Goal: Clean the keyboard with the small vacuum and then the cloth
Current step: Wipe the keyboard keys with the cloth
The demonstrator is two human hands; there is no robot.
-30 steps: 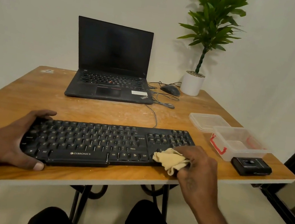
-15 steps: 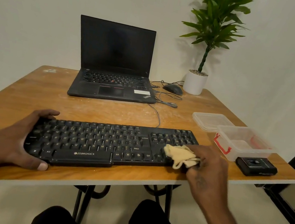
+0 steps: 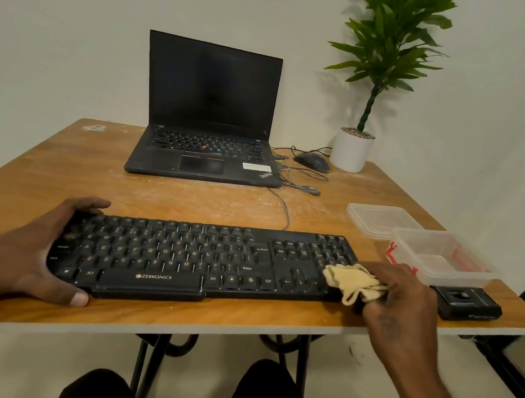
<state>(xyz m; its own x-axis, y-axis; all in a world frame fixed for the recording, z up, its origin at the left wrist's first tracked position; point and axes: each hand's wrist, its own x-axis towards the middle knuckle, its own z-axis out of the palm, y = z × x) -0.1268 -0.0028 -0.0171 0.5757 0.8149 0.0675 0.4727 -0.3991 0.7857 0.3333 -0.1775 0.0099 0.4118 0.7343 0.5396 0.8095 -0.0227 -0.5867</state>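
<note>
- Keyboard [image 3: 195, 257] flat at near edge of wooden surface [image 3: 50, 170].
- Left hand [image 3: 33, 251] wraps its left end, thumb at front edge.
- Right hand [image 3: 407, 303] bunches yellow cloth [image 3: 353, 281] against its right-end keys.

Keyboard [image 3: 195, 257] on table [image 3: 50, 170] before laptop [image 3: 206, 141], cloth [image 3: 353, 281] on its right end.

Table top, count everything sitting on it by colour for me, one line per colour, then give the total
Black: 4 – keyboard, laptop, mouse, small black device
Clear plastic: 2 – box, lid
Yellow: 1 – cloth
White: 1 – plant pot
Total: 8
</note>
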